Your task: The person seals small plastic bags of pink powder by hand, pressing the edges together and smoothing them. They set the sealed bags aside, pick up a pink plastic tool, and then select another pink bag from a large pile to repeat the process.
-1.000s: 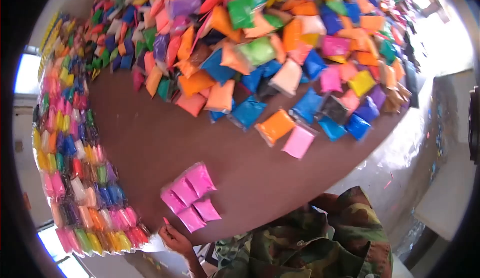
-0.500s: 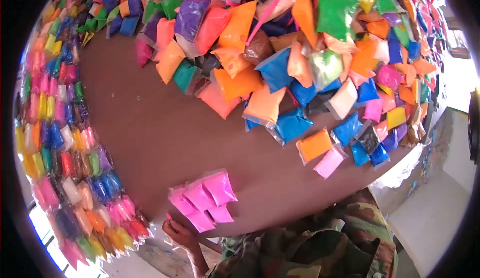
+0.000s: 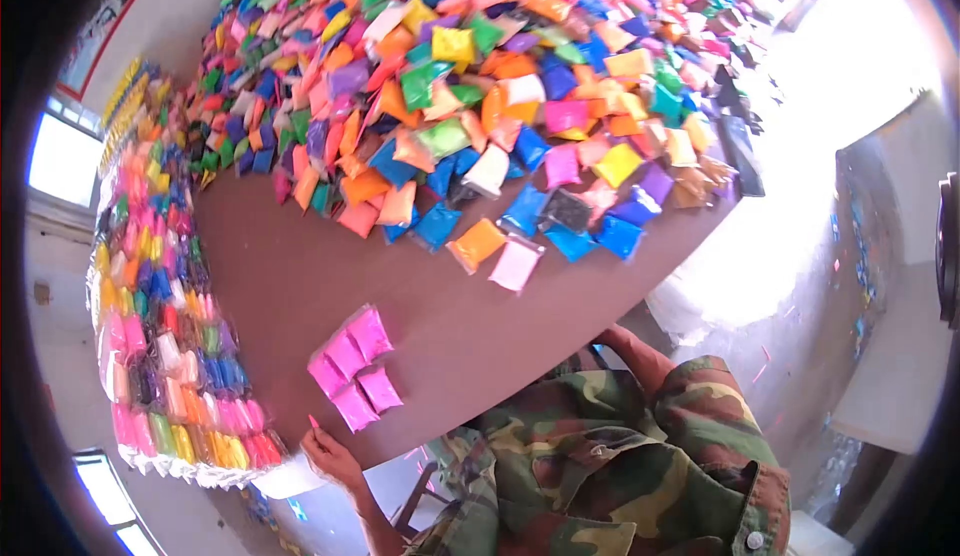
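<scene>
My left hand (image 3: 328, 454) is closed at the near left edge of the brown table (image 3: 450, 321), with a small reddish-pink piece (image 3: 314, 422) sticking up from its fingertips. Just beyond it lie several bright pink packets (image 3: 345, 354), set close together in a slanted group. My right hand (image 3: 608, 337) is at the table's near edge on the right, in front of the camouflage jacket; its fingers are hidden, so its hold cannot be made out. An orange packet (image 3: 478, 245) and a light pink packet (image 3: 516, 263) lie at the front of the big pile.
A large heap of mixed coloured packets (image 3: 470, 76) covers the far part of the table. Rows of bundled coloured packets (image 3: 160, 356) run along the left side. Bright windows (image 3: 62, 164) stand at the left, and a pale floor (image 3: 765, 356) shows at the right.
The view has tilted up and shifted, showing more of the heap and room. My right forearm now shows at the table edge. My left hand still holds the small piece.
</scene>
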A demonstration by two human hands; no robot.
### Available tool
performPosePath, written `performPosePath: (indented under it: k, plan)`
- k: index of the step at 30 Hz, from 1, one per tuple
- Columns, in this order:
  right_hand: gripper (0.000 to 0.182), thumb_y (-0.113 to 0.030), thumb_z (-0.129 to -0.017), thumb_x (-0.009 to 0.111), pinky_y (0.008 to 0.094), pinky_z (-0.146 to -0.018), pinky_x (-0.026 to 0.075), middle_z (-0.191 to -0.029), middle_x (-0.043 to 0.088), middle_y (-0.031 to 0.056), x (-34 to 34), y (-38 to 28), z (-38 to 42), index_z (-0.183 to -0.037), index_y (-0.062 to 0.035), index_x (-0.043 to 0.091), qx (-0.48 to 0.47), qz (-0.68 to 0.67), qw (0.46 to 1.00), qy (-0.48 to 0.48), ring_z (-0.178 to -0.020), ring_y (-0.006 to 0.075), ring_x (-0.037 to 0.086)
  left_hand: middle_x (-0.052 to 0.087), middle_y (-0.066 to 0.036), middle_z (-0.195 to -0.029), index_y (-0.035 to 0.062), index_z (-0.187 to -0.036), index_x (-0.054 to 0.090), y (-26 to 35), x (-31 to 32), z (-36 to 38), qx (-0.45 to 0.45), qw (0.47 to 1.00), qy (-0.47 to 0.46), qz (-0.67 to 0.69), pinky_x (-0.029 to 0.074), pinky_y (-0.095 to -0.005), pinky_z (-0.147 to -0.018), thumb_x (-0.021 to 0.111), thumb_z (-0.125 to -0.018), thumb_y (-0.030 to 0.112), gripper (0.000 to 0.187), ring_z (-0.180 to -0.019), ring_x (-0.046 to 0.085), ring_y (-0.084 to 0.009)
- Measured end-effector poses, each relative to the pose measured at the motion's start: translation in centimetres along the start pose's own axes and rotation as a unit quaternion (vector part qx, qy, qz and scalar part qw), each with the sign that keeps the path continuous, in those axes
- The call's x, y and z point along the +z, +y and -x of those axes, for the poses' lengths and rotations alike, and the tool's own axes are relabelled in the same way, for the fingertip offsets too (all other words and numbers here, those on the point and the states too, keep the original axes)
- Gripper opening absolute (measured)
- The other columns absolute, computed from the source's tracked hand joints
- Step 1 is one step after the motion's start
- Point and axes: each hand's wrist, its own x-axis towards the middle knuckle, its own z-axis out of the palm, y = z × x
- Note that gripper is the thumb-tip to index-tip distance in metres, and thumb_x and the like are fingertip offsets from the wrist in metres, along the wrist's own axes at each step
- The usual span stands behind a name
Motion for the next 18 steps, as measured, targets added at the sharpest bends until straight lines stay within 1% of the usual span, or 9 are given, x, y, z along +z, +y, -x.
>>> performPosePath:
  k: [3, 4, 6, 9, 11, 13, 15, 17, 18]
  plan:
    - [0.025, -0.022, -0.104, 0.058, 0.0493, -0.087, 0.059, -0.117, 0.076, 0.0174, -2.8, 1.3, 2.5, -0.117, -0.0092, 0.075, -0.036, 0.050, 0.997, -0.038, -0.102, 0.0387, 0.073, 0.070, -0.020, -0.094, -0.0004, -0.108, 0.067, -0.6, 0.2, 0.1, 0.012, 1.000, 0.008, -0.010, 0.053, -0.0493, -0.073, 0.064, -0.108, 0.014, 0.014, -0.083, 0.068, -0.0401]
    - [0.025, -0.026, -0.104, 0.062, 0.0478, -0.086, 0.059, -0.110, 0.077, 0.0163, -4.3, 1.3, 3.5, -0.111, -0.0080, 0.078, 0.004, 0.049, 0.996, -0.070, -0.098, 0.0370, 0.074, 0.070, -0.020, -0.094, 0.0001, -0.108, 0.067, -0.7, 0.3, 0.1, 0.016, 1.000, 0.011, -0.015, 0.053, -0.0494, -0.073, 0.064, -0.108, 0.014, 0.014, -0.083, 0.068, -0.0402]
    - [0.031, -0.034, -0.103, 0.069, 0.0449, -0.085, 0.059, -0.097, 0.080, 0.0141, -9.6, -2.3, 5.1, -0.099, -0.0055, 0.082, 0.086, 0.048, 0.986, -0.135, -0.092, 0.0336, 0.076, 0.070, -0.020, -0.094, 0.0007, -0.108, 0.067, -1.4, 0.8, 0.1, 0.018, 1.000, 0.016, -0.017, 0.053, -0.0496, -0.073, 0.064, -0.108, 0.015, 0.014, -0.083, 0.068, -0.0406]
    - [0.034, -0.034, -0.106, 0.066, 0.0427, -0.083, 0.059, -0.096, 0.080, 0.0125, -16.7, -9.2, 5.1, -0.100, -0.0044, 0.081, 0.155, 0.012, 0.956, -0.249, -0.089, 0.0276, 0.076, 0.070, -0.019, -0.094, 0.0014, -0.108, 0.067, -1.0, 0.6, 0.1, 0.015, 1.000, 0.014, -0.015, 0.053, -0.0497, -0.074, 0.064, -0.108, 0.015, 0.014, -0.084, 0.069, -0.0410]
    - [0.032, -0.031, -0.106, 0.066, 0.0392, -0.080, 0.058, -0.094, 0.081, 0.0103, -21.2, -15.2, 3.2, -0.097, -0.0039, 0.080, 0.204, -0.030, 0.948, -0.244, -0.084, 0.0207, 0.075, 0.070, -0.019, -0.094, 0.0021, -0.108, 0.068, -0.3, 0.3, -0.1, 0.020, 1.000, 0.013, -0.020, 0.053, -0.0492, -0.074, 0.064, -0.108, 0.016, 0.014, -0.084, 0.069, -0.0402]
    - [0.026, -0.028, -0.103, 0.070, 0.0373, -0.072, 0.055, -0.084, 0.074, 0.0121, -24.4, -19.2, 1.0, -0.096, -0.0049, 0.077, 0.135, -0.105, 0.974, -0.150, -0.074, 0.0201, 0.069, 0.070, -0.018, -0.094, 0.0022, -0.108, 0.068, -0.4, 0.3, -0.2, 0.011, 1.000, 0.011, -0.013, 0.053, -0.0487, -0.073, 0.064, -0.108, 0.016, 0.014, -0.084, 0.069, -0.0393]
    - [0.021, -0.023, -0.102, 0.073, 0.0355, -0.070, 0.055, -0.088, 0.076, 0.0128, -25.7, -20.0, -1.9, -0.098, -0.0029, 0.078, 0.057, -0.145, 0.987, -0.044, -0.073, 0.0188, 0.070, 0.070, -0.018, -0.094, 0.0023, -0.108, 0.068, -0.6, 0.3, 0.0, 0.007, 1.000, 0.008, -0.010, 0.053, -0.0482, -0.073, 0.064, -0.108, 0.016, 0.015, -0.083, 0.068, -0.0384]
    - [0.018, -0.019, -0.102, 0.072, 0.0362, -0.071, 0.057, -0.092, 0.077, 0.0136, -28.0, -22.7, -5.2, -0.102, -0.0018, 0.078, 0.058, -0.041, 0.997, 0.024, -0.076, 0.0204, 0.072, 0.070, -0.017, -0.094, 0.0024, -0.108, 0.068, -0.6, 0.4, -0.1, 0.008, 1.000, 0.011, -0.013, 0.053, -0.0477, -0.073, 0.064, -0.108, 0.017, 0.015, -0.083, 0.068, -0.0376]
    - [0.018, -0.019, -0.102, 0.072, 0.0371, -0.071, 0.057, -0.092, 0.077, 0.0141, -28.3, -23.3, -6.6, -0.103, -0.0015, 0.078, 0.043, -0.044, 0.997, 0.048, -0.077, 0.0214, 0.073, 0.070, -0.017, -0.094, 0.0025, -0.108, 0.068, -0.5, 0.3, -0.1, 0.007, 1.000, 0.014, -0.018, 0.053, -0.0478, -0.073, 0.064, -0.108, 0.016, 0.014, -0.083, 0.068, -0.0376]
